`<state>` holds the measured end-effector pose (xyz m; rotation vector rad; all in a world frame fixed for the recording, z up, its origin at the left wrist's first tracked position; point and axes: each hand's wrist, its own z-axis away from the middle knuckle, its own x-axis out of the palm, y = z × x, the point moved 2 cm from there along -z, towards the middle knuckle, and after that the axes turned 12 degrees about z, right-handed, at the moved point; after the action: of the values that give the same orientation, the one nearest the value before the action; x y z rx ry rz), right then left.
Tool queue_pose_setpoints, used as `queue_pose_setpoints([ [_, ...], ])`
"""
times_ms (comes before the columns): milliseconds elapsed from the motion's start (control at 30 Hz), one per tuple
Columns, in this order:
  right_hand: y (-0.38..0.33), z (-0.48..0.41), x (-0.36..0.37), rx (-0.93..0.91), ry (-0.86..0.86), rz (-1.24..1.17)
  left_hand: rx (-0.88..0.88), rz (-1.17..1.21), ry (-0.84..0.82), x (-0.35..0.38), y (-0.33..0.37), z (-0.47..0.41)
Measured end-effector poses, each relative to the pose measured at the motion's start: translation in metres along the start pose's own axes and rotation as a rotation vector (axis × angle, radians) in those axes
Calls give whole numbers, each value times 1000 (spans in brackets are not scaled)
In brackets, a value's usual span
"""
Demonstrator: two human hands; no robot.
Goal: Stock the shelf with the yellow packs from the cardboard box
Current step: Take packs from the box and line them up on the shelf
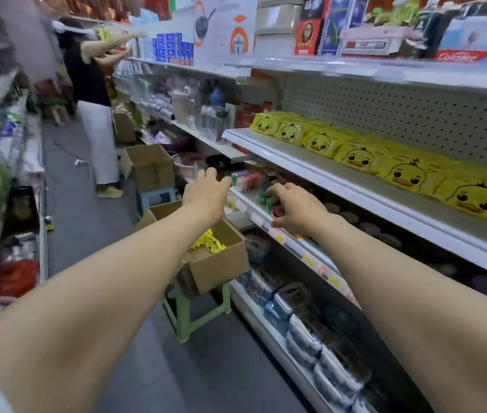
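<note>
Several yellow packs with a duck face (409, 174) stand in a row along the white shelf (310, 162) on the right. An open cardboard box (221, 263) sits on a green stool below, with a few yellow packs (209, 242) showing inside it. My left hand (206, 195) is stretched out above the box, fingers loosely curled, holding nothing. My right hand (295, 208) hovers by the edge of the lower shelf, fingers loosely bent and empty.
The green stool (188, 317) stands in the aisle against the shelving. Another cardboard box (149, 165) and a blue stool (155, 198) lie farther down. A person (93, 93) works at the shelves ahead. Boxed goods fill the lowest shelf (310, 338).
</note>
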<state>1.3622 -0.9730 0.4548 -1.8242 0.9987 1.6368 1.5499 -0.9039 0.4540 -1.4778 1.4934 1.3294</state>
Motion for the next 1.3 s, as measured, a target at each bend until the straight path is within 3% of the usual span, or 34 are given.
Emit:
queue_pose_setpoints([
  [333, -73, -121, 36, -1, -75, 22, -51, 72, -42, 26, -131, -69],
  [600, -94, -293, 123, -38, -123, -52, -78, 33, -116, 85, -243, -188],
  [800, -105, -417, 205, -10, -276, -88, -43, 11, -287, 151, -310, -290],
  [1000, -95, -487, 262, 36, -412, -94, -6, 57, -431, 221, -358, -356],
  [1167, -94, -517, 323, 167, -537, -157, 77, 75, -562, 290, -395, -402],
  [1300, -100, -520, 374, 345, -648, -215, 151, 65, -765, 356, -430, -430],
])
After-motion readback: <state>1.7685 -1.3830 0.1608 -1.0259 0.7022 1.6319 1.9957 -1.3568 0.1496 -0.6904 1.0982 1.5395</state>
